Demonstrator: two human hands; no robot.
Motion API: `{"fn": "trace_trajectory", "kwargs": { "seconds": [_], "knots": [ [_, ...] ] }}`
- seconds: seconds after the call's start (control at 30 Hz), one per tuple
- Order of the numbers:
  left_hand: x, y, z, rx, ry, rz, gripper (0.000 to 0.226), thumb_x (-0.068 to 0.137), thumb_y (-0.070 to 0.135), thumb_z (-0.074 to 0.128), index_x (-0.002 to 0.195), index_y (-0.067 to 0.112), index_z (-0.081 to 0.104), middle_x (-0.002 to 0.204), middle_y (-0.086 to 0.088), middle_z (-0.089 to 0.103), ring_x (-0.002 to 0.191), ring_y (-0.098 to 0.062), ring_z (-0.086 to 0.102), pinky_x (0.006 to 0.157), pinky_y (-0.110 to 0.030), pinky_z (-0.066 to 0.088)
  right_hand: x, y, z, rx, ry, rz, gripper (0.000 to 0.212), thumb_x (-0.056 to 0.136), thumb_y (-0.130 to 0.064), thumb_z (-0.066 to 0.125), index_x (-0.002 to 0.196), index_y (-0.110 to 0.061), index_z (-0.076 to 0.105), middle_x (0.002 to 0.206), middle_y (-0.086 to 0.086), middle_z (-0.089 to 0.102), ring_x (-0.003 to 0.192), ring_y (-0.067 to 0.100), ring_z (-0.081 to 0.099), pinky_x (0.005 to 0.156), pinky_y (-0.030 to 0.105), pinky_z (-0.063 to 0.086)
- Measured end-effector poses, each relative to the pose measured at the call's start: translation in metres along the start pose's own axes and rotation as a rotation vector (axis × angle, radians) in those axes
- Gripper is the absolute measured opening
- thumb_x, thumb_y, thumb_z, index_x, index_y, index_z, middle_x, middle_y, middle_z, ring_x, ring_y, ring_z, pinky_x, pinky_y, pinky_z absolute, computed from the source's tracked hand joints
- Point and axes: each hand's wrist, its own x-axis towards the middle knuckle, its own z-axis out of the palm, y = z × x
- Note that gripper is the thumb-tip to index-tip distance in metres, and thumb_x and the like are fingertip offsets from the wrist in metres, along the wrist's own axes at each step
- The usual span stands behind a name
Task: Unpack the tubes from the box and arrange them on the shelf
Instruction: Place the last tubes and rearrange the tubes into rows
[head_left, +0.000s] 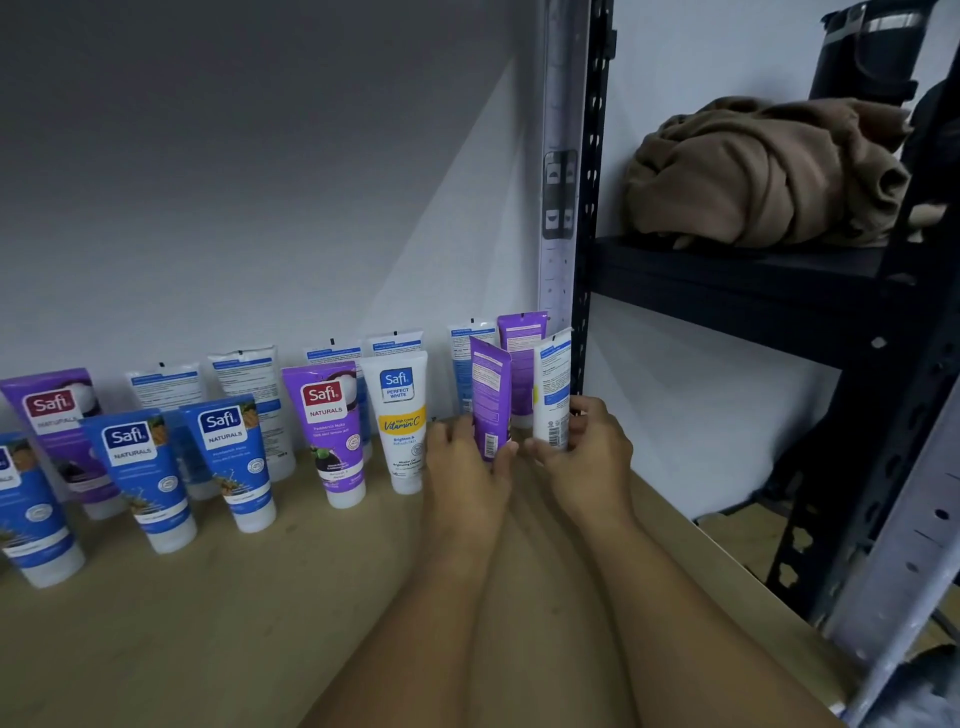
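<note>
**Two hands stand tubes at the right end of the shelf**

On the wooden shelf (208, 623), the left hand (465, 467) holds a purple tube (489, 395) upright, its back label facing the camera. Just beside it, the right hand (587, 457) holds a white tube (552, 395), also upright and back-facing. Another purple tube (521, 358) stands behind them near the grey upright post (558, 156). To the left, two rows of Safi tubes stand cap-down, among them a white Vitamin C tube (400, 421). A brown bundled cloth (763, 176) lies on the neighbouring black rack (727, 275).
</note>
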Motion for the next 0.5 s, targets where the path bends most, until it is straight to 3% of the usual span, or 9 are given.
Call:
{"fn": "trace_trajectory", "kwargs": {
  "seconds": [0.1,0.2,0.27,0.37,0.5],
  "knots": [
    [0.0007,-0.0029,0.0001,0.034,0.01,0.059,0.03,0.087,0.032,0.071,0.109,0.013,0.066,0.1,-0.008,0.062,0.093,-0.02,0.058,0.075,-0.018,0.04,-0.0002,-0.0015,-0.0007,0.013,-0.039,-0.009,0.063,0.078,-0.013,0.08,0.131,-0.02,0.048,0.123,0.001,0.062,0.11,0.016,0.061,0.088,0.028,0.053],
    [-0.0026,-0.0002,-0.0054,-0.057,-0.001,0.073,0.02,0.087,0.023,0.07,0.105,0.015,0.066,0.087,0.001,0.065,0.074,-0.008,0.056,0.071,-0.025,0.05,-0.0022,-0.0057,-0.0036,0.058,-0.09,-0.008,0.06,0.081,-0.008,0.074,0.132,-0.023,0.046,0.12,-0.004,0.063,0.104,0.009,0.06,0.091,0.03,0.054],
    [-0.005,0.0037,-0.0081,-0.151,-0.027,0.045,0.034,0.088,0.022,0.071,0.12,0.017,0.062,0.099,0.004,0.068,0.08,-0.003,0.06,0.074,-0.021,0.053,-0.0024,-0.0071,-0.0052,0.095,-0.101,0.001,0.062,0.081,-0.007,0.073,0.134,-0.023,0.045,0.118,-0.006,0.063,0.105,0.008,0.06,0.09,0.027,0.054],
    [-0.0044,0.0032,-0.0059,-0.189,-0.032,0.012,0.048,0.087,0.031,0.073,0.13,0.017,0.057,0.115,0.002,0.066,0.1,-0.011,0.064,0.086,-0.026,0.054,-0.0029,-0.0064,-0.0044,0.11,-0.091,-0.002,0.067,0.079,-0.015,0.079,0.136,-0.023,0.044,0.124,-0.007,0.059,0.112,0.007,0.058,0.08,0.011,0.049],
    [-0.0011,-0.0018,-0.0032,-0.07,0.011,0.041,0.032,0.087,0.031,0.073,0.112,0.012,0.064,0.106,-0.007,0.062,0.099,-0.023,0.06,0.084,-0.033,0.052,-0.0016,-0.0002,-0.0007,0.042,-0.035,-0.036,0.06,0.075,-0.026,0.083,0.126,-0.023,0.053,0.118,0.0,0.062,0.104,0.01,0.062,0.084,0.024,0.055]
  ]
}}
